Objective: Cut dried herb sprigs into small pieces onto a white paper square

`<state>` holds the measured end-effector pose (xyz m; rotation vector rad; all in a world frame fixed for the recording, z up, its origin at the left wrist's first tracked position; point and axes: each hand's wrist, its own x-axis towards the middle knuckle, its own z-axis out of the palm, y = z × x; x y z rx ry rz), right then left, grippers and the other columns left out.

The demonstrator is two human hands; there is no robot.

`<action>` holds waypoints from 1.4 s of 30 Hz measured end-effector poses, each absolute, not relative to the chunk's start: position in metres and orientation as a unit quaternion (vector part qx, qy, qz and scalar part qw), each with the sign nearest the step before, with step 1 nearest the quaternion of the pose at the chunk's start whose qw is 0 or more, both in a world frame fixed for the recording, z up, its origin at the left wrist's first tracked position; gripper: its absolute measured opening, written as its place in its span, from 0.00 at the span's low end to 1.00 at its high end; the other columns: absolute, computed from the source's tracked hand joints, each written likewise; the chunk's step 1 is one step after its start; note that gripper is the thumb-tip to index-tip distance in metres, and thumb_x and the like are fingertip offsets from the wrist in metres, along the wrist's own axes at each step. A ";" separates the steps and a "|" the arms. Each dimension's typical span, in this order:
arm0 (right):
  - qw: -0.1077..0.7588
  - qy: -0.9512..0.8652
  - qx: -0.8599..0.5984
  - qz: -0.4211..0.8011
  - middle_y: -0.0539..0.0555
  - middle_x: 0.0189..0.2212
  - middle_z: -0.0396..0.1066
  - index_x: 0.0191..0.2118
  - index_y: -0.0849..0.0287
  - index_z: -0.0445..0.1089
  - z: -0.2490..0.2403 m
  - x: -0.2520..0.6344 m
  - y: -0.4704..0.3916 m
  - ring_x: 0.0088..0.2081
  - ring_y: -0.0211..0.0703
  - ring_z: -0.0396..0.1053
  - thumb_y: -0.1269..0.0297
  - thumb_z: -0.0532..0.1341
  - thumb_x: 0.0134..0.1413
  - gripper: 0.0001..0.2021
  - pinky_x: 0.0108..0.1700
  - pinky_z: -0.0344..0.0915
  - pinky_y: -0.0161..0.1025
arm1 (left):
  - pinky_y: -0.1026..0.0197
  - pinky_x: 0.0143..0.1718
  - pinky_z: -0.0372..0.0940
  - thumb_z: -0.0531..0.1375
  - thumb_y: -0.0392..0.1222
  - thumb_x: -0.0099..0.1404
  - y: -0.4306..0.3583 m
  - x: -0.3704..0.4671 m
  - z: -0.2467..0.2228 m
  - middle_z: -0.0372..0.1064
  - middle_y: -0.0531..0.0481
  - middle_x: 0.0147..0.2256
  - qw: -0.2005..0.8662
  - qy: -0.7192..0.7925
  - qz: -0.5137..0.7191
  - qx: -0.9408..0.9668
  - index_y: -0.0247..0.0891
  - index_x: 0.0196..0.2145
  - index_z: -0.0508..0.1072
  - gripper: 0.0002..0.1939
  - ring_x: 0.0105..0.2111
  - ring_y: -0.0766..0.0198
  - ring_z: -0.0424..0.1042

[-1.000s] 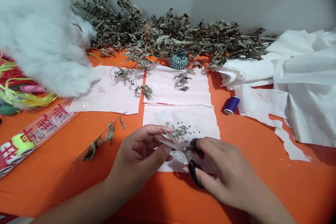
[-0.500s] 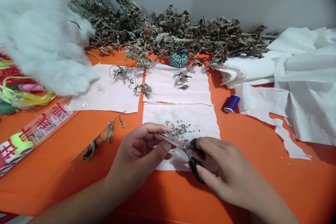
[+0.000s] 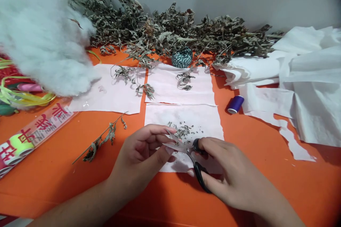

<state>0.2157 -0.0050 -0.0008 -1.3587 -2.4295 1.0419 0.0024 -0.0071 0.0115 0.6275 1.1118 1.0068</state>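
My right hand (image 3: pixel 230 173) grips black-handled scissors (image 3: pixel 200 174), thumb in the lower loop and fingers in the upper one. The blades stand apart, pointing left between the thumb and fingertips of my left hand (image 3: pixel 147 156). Those left fingers are curled in a pinch; whatever they hold is too small or hidden to name. Beneath both hands lies a white cloth piece (image 3: pixel 157 115), with a scatter of chopped dried leaf bits (image 3: pixel 183 130) on it.
Dried leafy stems (image 3: pixel 165 32) line the wall, with a ball of twine (image 3: pixel 181 57) before them. White stuffing (image 3: pixel 48 42) and a thread pack (image 3: pixel 34 134) are left; a dried sprig (image 3: pixel 99 140) lies nearer. Purple thread (image 3: pixel 236 104) and white cloth (image 3: pixel 317 103) are right.
The scissor blades have spread wider, and the lower handle with my right thumb has dropped slightly. My left hand has stayed almost in place.
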 end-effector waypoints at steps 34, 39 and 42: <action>0.063 -0.820 -0.450 0.349 0.48 0.25 0.62 0.32 0.55 0.54 0.000 0.219 -0.006 0.26 0.41 0.58 0.67 0.55 0.57 0.06 0.28 0.50 0.37 | 0.71 0.28 0.74 0.68 0.33 0.57 -0.001 0.000 0.008 0.77 0.54 0.27 0.677 0.499 0.444 0.308 0.39 0.35 0.78 0.07 0.25 0.70 0.76; 0.057 -0.818 -0.451 0.354 0.48 0.25 0.62 0.32 0.54 0.53 0.000 0.222 -0.007 0.26 0.41 0.58 0.67 0.55 0.57 0.07 0.28 0.50 0.37 | 0.71 0.29 0.74 0.68 0.32 0.58 -0.002 0.000 0.007 0.77 0.55 0.27 0.684 0.493 0.446 0.299 0.40 0.35 0.78 0.07 0.25 0.71 0.75; 0.050 -0.813 -0.454 0.359 0.47 0.25 0.62 0.32 0.54 0.53 -0.001 0.224 -0.007 0.26 0.41 0.58 0.67 0.55 0.57 0.07 0.27 0.49 0.36 | 0.71 0.29 0.74 0.68 0.32 0.58 -0.003 0.000 0.007 0.77 0.55 0.27 0.682 0.493 0.450 0.298 0.40 0.35 0.78 0.07 0.26 0.71 0.75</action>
